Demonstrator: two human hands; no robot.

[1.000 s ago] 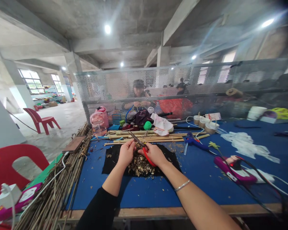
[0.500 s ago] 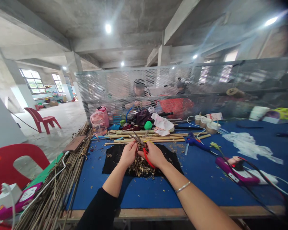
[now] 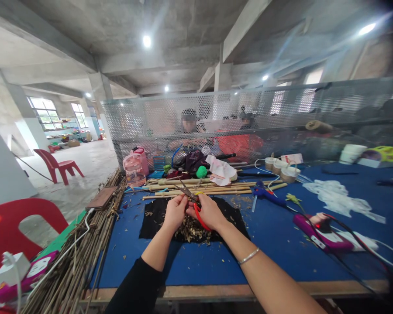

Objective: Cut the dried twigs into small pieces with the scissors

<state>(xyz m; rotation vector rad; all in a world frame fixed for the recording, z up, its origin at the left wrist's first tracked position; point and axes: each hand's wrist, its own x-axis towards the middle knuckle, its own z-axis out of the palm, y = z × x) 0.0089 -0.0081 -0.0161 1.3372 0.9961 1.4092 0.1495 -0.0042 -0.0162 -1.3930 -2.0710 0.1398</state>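
My right hand (image 3: pixel 210 212) is closed round the red handles of a pair of scissors (image 3: pixel 190 195), whose dark blades point up and left. Beside it, my left hand (image 3: pixel 175 212) is closed in a pinch on a small piece I cannot make out, right at the blades. Both hands hover over a heap of brown chopped twig bits (image 3: pixel 191 228) on a black cloth (image 3: pixel 150 220) spread on the blue table (image 3: pixel 190 261).
Bamboo sticks (image 3: pixel 203 188) lie behind the cloth. A bundle of thin twigs (image 3: pixel 81 253) runs along the left edge. Purple glue gun (image 3: pixel 321 233) with cables at right, blue tool (image 3: pixel 267 194), pink jug (image 3: pixel 134 168), red chairs left. People sit behind a mesh screen (image 3: pixel 249 113).
Both hands with the scissors have shifted slightly toward the far side over the heap; the grip is unchanged.
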